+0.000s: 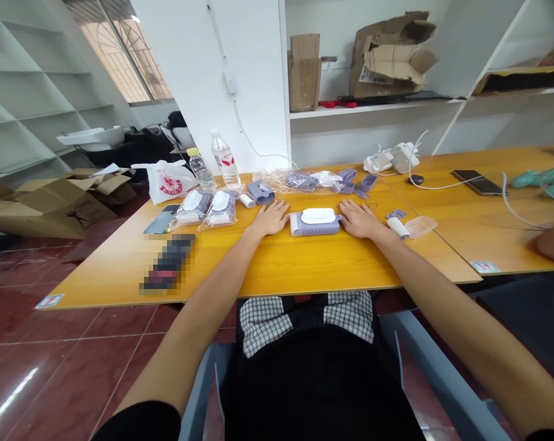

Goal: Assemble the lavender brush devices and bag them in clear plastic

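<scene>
On the orange tabletop (pixel 281 263) in front of you, the lilac device (pixel 314 223) lies long axis crosswise, squarely between your left hand (pixel 270 219) and right hand (pixel 359 220), both flat, empty, just beside its ends.

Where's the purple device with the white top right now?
Head view, centre of the yellow table: the device lies between the left hand and the right hand, both flat on the tabletop close beside it.

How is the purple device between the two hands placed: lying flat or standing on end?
Lying flat. The purple device rests on the table, white part on top, between the left hand and right hand.
</scene>
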Tool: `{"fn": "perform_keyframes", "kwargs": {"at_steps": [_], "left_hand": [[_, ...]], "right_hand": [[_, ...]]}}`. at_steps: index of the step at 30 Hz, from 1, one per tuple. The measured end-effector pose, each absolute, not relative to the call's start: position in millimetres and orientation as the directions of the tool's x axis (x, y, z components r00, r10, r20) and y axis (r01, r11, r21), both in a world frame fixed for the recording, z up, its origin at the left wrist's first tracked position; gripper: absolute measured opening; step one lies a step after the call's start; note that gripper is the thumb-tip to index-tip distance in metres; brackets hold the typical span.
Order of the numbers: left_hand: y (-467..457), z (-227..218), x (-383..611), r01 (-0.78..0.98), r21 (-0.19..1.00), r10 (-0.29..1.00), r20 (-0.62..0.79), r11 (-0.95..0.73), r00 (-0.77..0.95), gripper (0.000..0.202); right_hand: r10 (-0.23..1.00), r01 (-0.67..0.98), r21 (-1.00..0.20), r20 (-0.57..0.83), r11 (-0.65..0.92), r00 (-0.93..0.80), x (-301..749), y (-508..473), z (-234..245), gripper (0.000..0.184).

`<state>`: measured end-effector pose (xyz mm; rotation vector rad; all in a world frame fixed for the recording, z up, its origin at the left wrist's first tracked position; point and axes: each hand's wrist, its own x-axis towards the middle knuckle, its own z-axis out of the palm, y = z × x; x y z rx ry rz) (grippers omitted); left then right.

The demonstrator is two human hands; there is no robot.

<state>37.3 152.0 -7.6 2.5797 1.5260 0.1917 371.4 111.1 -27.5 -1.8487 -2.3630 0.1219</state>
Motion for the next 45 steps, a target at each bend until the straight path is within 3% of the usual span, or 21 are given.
{"fn": "perform_keyframes", "kwargs": {"at_steps": [6,45], "left_hand": [[152.1,-6.7,38.3,0.867,0.183,0.883,0.018,-0.464,0.469,0.061],[144.9,-12.3,46.3,0.853,0.212,0.877,0.054,-0.476,0.477,0.062]], "right_hand": [[0.985,0.975,-0.144,0.014,0.172,-0.172,368.6,112.2,-24.0,0.074],[0.984,0.976,-0.13,0.027,0.177,-0.175,372.4,118.6,-30.2,0.076]]}}
